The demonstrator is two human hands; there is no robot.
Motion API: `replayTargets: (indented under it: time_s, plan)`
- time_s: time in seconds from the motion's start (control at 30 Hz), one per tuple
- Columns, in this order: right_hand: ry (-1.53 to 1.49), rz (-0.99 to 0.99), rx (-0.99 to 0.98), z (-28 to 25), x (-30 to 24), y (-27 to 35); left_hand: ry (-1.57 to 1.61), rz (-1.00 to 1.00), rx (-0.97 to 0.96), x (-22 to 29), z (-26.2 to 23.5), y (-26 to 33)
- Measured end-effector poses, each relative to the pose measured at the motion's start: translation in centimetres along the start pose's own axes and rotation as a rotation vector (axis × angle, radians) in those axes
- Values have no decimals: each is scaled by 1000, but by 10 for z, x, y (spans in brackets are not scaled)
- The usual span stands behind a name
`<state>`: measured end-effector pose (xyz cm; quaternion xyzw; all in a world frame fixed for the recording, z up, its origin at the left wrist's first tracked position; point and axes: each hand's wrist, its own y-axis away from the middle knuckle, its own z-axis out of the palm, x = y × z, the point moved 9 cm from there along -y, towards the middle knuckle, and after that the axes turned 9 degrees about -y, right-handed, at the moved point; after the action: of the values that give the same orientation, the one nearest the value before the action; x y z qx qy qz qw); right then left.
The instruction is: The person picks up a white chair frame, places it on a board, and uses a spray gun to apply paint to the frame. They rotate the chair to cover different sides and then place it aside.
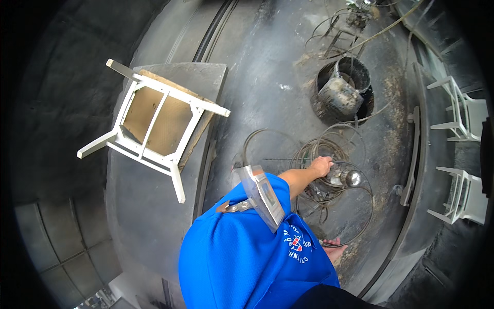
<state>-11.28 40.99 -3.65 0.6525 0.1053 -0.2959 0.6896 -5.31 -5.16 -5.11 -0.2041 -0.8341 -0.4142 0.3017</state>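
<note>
My left hand (322,166) reaches over a loose coil of thin hose (315,193) on the grey floor. Its fingers are curled at the shiny metal spray gun (346,177), whose rounded cup faces up. Lower down, partly behind my blue shirt, my right hand (335,251) has its fingers bent around a dark loop of the hose. That loop sweeps from the coil past the spray gun and back to this hand. Part of the left hand's grip is hidden.
A white wooden chair frame (154,121) lies legs-up on cardboard atop a grey board (180,72). Beyond the coil stands a stained black bucket (370,77) with a smeared can (340,96) in it. White chairs (471,198) stand at right. An ID badge (266,198) hangs from my shirt.
</note>
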Motion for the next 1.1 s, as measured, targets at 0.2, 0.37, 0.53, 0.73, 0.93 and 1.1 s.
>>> replayTargets:
  time_s: [0.2,0.37,0.53,0.73,0.93,1.1]
  plan:
    - [314,-71,271,-38,9,8,88,263,226,-39,-31,56]
    - [546,61,415,-43,69,49,43,112,59,-136,-111,106]
    - [963,298,413,-11,124,106,156,-216,115,-270,-220,181]
    - [1509,498,211,76,171,140,189,-730,374,-423,-278,335]
    - [1651,297,-98,249,224,124,126,-1058,285,-487,-233,484]
    - [1408,-2,-576,453,287,137,435,-1235,251,-478,-191,525]
